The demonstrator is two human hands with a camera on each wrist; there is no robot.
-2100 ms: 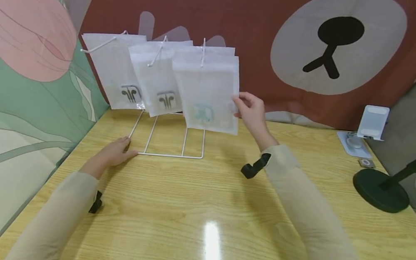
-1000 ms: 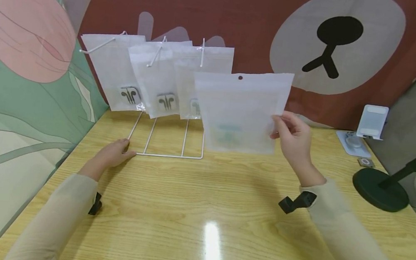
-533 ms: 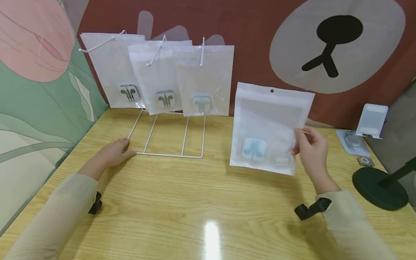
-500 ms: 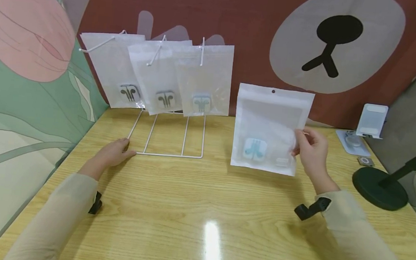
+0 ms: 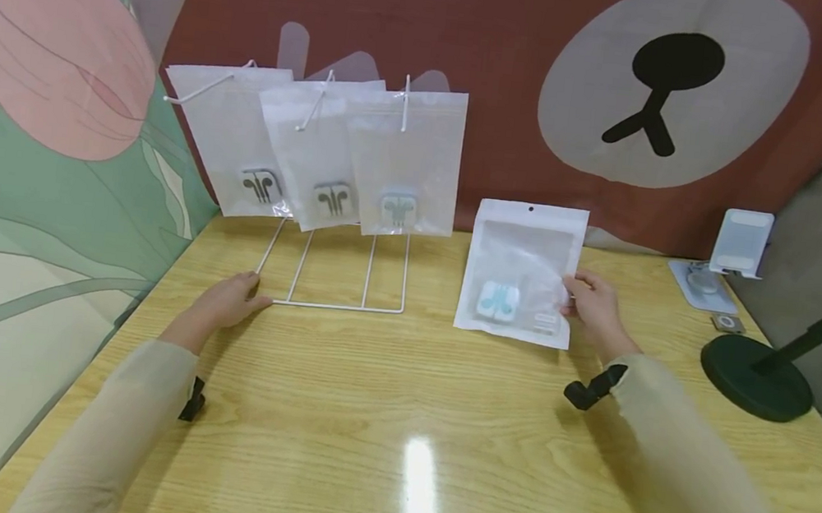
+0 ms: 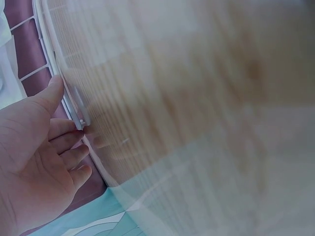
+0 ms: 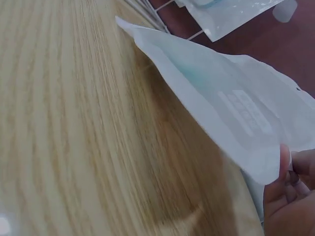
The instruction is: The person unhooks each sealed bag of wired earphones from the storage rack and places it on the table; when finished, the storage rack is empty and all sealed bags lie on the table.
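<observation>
My right hand (image 5: 594, 307) pinches the right edge of a white resealable pouch (image 5: 552, 262), tilted close over the table. Blue-tinted earphones in a square case (image 5: 498, 301) show through its clear front, and a hang hole is at its top. In the right wrist view the pouch (image 7: 236, 113) spreads out from my fingertips. With thumb and fingers, my left hand (image 5: 224, 303) holds the front left corner of a white wire display rack (image 5: 335, 307). In the left wrist view the thumb of that hand (image 6: 34, 147) lies against the wire, with the fingers curled around the corner.
Pouches of earphones hang on the rack's hooks: a left one (image 5: 237, 132), a middle one (image 5: 311, 131) and a right one (image 5: 421, 154). Farther right stand a phone stand (image 5: 742, 243), a small square gadget (image 5: 727, 323) and a dark round stand base (image 5: 756, 376).
The pouch in my right hand has come off the right hook, moved right and been lowered toward the table, its top now leaning back. My left hand has stayed on the rack's corner.
</observation>
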